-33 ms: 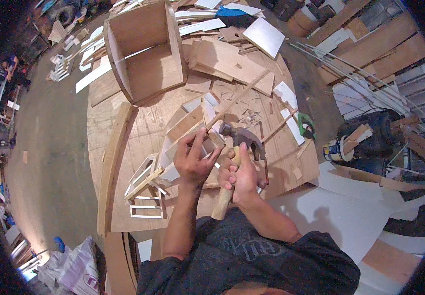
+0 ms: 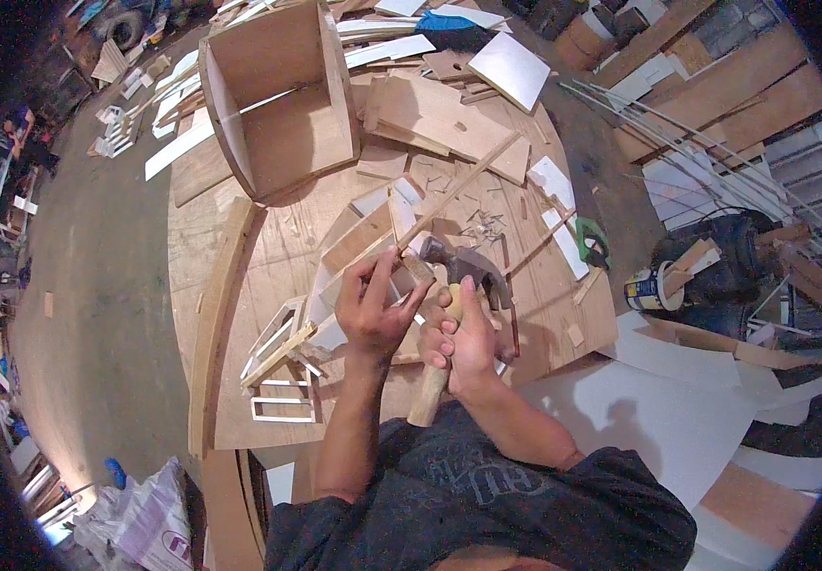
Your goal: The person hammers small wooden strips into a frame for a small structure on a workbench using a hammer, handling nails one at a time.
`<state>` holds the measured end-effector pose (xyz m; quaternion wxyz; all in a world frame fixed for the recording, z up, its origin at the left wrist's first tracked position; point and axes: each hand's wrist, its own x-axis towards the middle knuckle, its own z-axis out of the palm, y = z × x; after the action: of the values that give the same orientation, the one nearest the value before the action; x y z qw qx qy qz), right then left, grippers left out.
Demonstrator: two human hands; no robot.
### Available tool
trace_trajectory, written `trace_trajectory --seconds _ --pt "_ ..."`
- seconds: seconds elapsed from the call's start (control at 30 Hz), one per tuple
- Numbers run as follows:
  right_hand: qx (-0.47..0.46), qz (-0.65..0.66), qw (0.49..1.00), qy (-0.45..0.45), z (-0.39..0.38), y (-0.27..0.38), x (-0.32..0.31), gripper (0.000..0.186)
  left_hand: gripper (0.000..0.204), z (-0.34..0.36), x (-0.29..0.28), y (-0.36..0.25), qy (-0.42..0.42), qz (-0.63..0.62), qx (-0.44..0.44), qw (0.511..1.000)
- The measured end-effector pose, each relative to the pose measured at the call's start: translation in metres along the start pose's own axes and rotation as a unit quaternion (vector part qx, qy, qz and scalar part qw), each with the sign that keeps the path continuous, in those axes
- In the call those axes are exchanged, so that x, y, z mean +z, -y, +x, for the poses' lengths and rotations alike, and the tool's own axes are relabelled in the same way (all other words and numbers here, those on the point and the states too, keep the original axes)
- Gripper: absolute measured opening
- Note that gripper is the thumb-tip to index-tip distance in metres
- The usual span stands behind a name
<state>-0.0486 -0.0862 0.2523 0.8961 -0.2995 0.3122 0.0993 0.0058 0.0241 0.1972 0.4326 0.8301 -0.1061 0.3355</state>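
My left hand (image 2: 373, 309) pinches a small wooden piece (image 2: 418, 269) over a partly built frame of plywood and pale strips (image 2: 354, 243). A long thin strip (image 2: 458, 190) runs up and right from near those fingers. My right hand (image 2: 463, 338) is closed round the wooden handle of a hammer (image 2: 425, 400), whose dark head (image 2: 444, 255) sits just right of the left fingers, partly behind the piece. Loose nails (image 2: 482, 228) lie beyond the hammer. A small frame with white strips (image 2: 282, 404) lies left of my forearm.
An open plywood box (image 2: 287, 133) stands on the worktable (image 2: 192, 285) beside board offcuts (image 2: 511, 71), with a long batten (image 2: 220, 324) along the left. A green-handled saw (image 2: 592, 243) rests at the right edge. A bucket (image 2: 649, 290) and leaning boards are further right; a plastic sack (image 2: 135, 519) sits lower left.
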Motion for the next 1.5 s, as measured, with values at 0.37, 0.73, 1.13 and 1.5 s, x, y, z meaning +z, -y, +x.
trace_trajectory --seconds 0.37,0.73,1.13,1.5 --pt "-0.033 -0.072 0.997 0.005 0.003 0.002 0.013 0.040 0.060 -0.004 0.003 0.000 0.011 -0.021 -0.006 1.000" --pt "-0.017 -0.010 0.999 0.032 0.003 -0.001 0.010 0.040 0.060 -0.005 0.004 -0.001 0.012 -0.004 0.001 1.000" --pt "-0.025 0.060 0.997 0.036 0.006 0.002 -0.004 0.037 0.060 -0.010 0.010 -0.004 0.007 -0.012 -0.014 1.000" --pt "-0.016 0.062 0.998 0.029 0.002 0.004 0.000 0.040 0.057 -0.019 0.012 0.000 0.025 -0.013 -0.014 0.999"
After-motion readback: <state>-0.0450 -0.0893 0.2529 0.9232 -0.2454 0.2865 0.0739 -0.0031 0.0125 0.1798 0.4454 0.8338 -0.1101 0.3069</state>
